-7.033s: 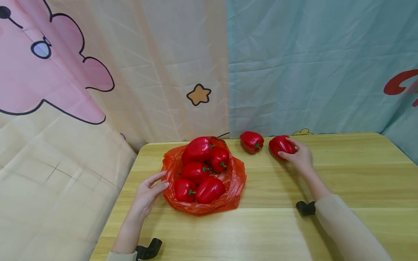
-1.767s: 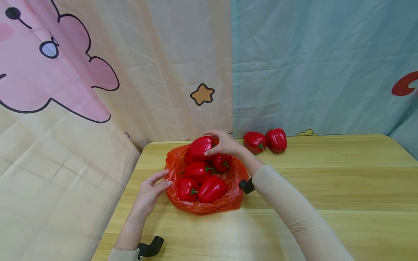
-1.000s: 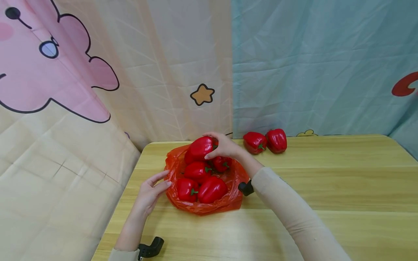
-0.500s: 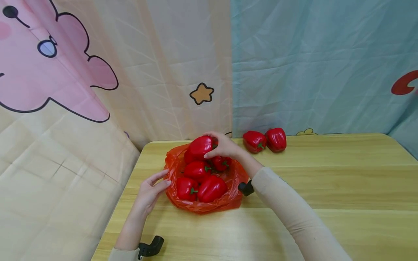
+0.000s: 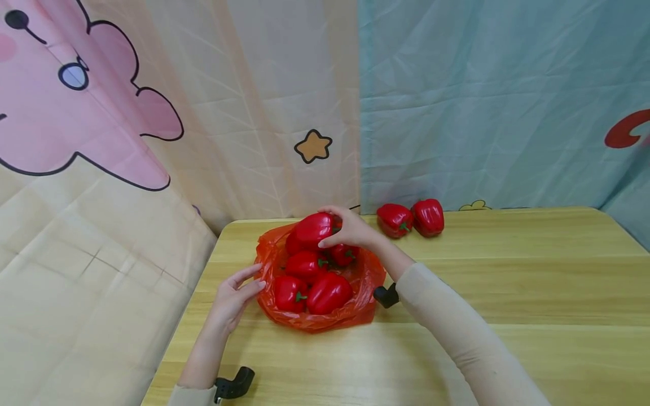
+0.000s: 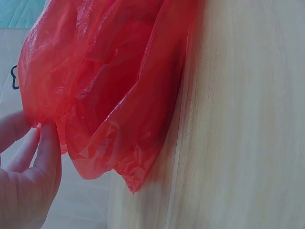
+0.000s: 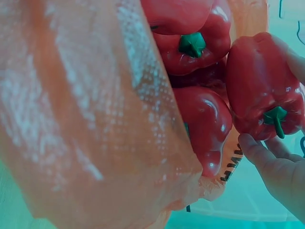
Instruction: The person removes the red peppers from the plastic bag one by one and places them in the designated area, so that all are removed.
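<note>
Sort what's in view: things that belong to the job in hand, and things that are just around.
In the job:
red bag, its edge pinched by the left hand
red pepper in the right hand
peppers inside the bag
probably the two matching peppers on the table

Just around:
patterned curtain behind
black wrist devices

Legible nowhere as word, number or brand, either in the head view or from the wrists. Printed in black on the translucent red-orange plastic bag (image 7: 90,138), as seen from the right wrist: in a short slanting row of repeated zigzag strokes (image 7: 232,163), close to the bag's edge, between the lower red bell pepper (image 7: 205,114) and the right hand (image 7: 284,174); too small, partial and blurred to tell apart as letters or pattern.
</note>
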